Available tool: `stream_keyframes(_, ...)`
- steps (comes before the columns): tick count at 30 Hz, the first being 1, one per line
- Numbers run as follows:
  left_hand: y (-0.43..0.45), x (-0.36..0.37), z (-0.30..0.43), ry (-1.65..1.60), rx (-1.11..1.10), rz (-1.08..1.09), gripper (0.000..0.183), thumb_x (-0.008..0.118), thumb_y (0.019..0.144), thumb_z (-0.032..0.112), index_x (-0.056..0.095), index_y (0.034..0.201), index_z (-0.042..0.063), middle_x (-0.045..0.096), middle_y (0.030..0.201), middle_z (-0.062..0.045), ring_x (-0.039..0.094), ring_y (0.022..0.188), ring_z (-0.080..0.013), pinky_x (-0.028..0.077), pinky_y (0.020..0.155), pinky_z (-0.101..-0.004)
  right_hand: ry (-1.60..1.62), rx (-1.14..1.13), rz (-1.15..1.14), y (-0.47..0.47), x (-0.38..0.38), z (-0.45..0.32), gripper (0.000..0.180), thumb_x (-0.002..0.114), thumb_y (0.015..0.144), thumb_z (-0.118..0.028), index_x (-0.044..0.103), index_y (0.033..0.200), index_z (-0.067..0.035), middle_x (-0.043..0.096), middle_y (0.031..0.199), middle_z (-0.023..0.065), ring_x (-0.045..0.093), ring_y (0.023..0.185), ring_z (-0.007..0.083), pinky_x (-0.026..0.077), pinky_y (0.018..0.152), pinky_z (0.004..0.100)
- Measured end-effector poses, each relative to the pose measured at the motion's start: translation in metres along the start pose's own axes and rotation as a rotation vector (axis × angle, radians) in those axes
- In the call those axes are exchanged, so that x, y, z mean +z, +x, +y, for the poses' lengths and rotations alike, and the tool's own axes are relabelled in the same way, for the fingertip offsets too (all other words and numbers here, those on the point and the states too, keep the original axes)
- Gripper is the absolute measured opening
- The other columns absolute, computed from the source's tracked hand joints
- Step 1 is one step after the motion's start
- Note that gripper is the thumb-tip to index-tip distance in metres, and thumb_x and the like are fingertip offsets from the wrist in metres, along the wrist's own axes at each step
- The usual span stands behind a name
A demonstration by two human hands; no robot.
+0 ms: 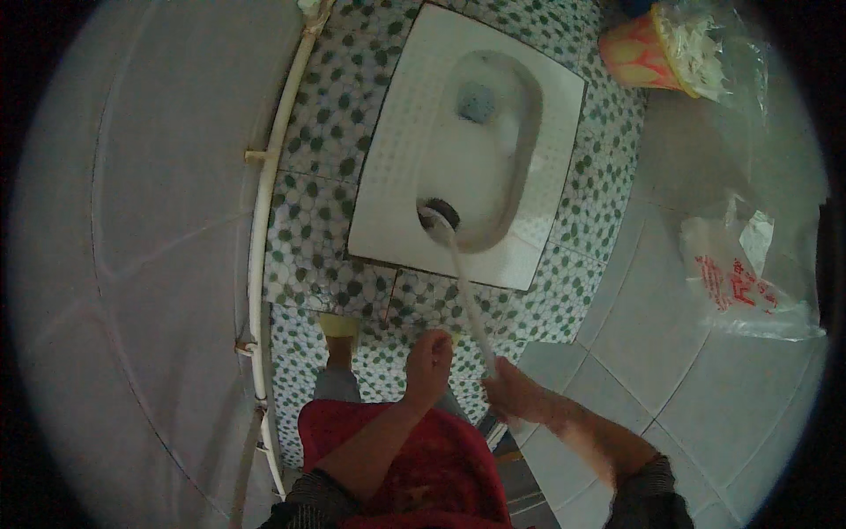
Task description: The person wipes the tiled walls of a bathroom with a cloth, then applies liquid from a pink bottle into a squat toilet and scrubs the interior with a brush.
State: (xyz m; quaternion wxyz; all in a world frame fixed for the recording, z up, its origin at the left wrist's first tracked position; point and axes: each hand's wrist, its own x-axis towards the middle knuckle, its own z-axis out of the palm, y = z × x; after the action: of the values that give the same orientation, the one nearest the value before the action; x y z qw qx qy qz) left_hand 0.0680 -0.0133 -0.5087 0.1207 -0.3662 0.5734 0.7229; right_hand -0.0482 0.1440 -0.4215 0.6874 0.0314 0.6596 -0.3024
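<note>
My right hand (515,391) grips the near end of a long pale handle (470,304), apparently a toilet brush's. The handle slants up and left over the front rim of a white ceramic squat toilet (386,218). Its far end bends into the dark drain hole (449,210) at the near end of the bowl; whether bristles are there cannot be made out. My left hand (431,365) hangs in front of a red apron (410,456), left of the handle and apart from it. Its fingers are curled in, with nothing seen in them.
A pale pipe (268,218) runs along the grey tiled wall (172,165) at left. Pebble-patterned tiles (317,231) surround the toilet. A red and yellow waste bin (638,56) with a clear liner stands far right. A clear plastic bag (710,258) with red print is lower right.
</note>
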Motion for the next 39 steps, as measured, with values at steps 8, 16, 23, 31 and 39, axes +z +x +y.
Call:
stream_keyframes(8, 0.003, 0.009, -0.017, 0.013, 0.002, 0.048, 0.016, 0.056, 0.089, 0.014, 0.056, 0.102, 0.005, 0.06, 0.086, -0.008, 0.059, 0.072, -0.0178, 0.047, 0.063, -0.0308, -0.472, 0.405, 0.259, -0.015, -0.008, 0.057, 0.025, 0.038, 0.093, -0.016, 0.034, 0.11, 0.002, 0.06, 0.086, 0.0235, 0.062, 0.075, 0.0343, 0.05, 0.057, 0.0405)
stream_keyframes(16, 0.006, 0.007, 0.005, -0.07, 0.009, 0.049, 0.016, 0.055, 0.09, 0.015, 0.055, 0.1, 0.004, 0.058, 0.084, -0.008, 0.057, 0.072, -0.0185, 0.047, 0.062, -0.0309, 0.101, -0.13, 0.054, 0.02, 0.035, -0.004, 0.023, 0.053, 0.089, -0.021, 0.042, 0.101, -0.004, 0.053, 0.074, 0.005, 0.048, 0.05, 0.0182, 0.042, 0.043, 0.0291)
stream_keyframes(23, 0.009, 0.005, -0.002, -0.01, -0.013, 0.077, 0.013, 0.054, 0.09, 0.013, 0.055, 0.098, 0.004, 0.058, 0.081, -0.009, 0.055, 0.068, -0.0166, 0.045, 0.06, -0.0301, 0.923, -0.072, 0.092, 0.066, -0.05, -0.091, 0.023, 0.054, 0.089, -0.024, 0.043, 0.099, -0.006, 0.045, 0.065, 0.0, 0.043, 0.047, 0.0102, 0.037, 0.04, 0.0248)
stream_keyframes(31, 0.002, 0.004, -0.001, -0.015, -0.069, 0.009, 0.022, 0.052, 0.093, 0.024, 0.054, 0.107, 0.007, 0.059, 0.093, -0.005, 0.056, 0.081, -0.0124, 0.047, 0.069, -0.0301, 0.172, -0.204, 0.631, 0.155, -0.146, -0.142, 0.027, 0.05, 0.089, -0.024, 0.044, 0.1, -0.001, 0.048, 0.075, 0.0072, 0.048, 0.054, 0.0153, 0.043, 0.047, 0.0305)
stream_keyframes(39, -0.003, 0.006, -0.018, -0.023, -0.082, -0.02, 0.024, 0.051, 0.093, 0.026, 0.055, 0.104, 0.005, 0.06, 0.09, -0.008, 0.06, 0.08, -0.0156, 0.049, 0.066, -0.0305, -0.893, -0.149, 0.565, 0.261, -0.187, -0.045, 0.026, 0.045, 0.093, -0.024, 0.051, 0.083, -0.001, 0.055, 0.066, 0.0101, 0.054, 0.053, 0.0228, 0.047, 0.049, 0.0365)
